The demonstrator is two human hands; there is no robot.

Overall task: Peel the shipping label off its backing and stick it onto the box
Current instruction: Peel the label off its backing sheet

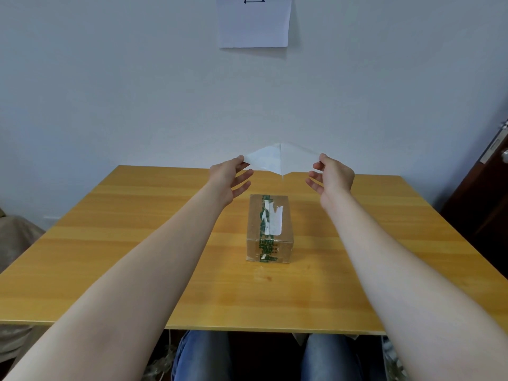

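Both arms extended over the tabletop; left hand holds a thumb-and-forefinger grip on the left corner of the white label sheet, right hand pinches the right corner likewise, remaining fingers of each spread loose. Sheet hangs in the air between the two grips, split along a centre seam into two halves, the left half slightly glossier; which half is label and which backing cannot be told. Cardboard box, taped with green-printed tape, sits on the tabletop below and nearer than the grips, apart from the sheet.
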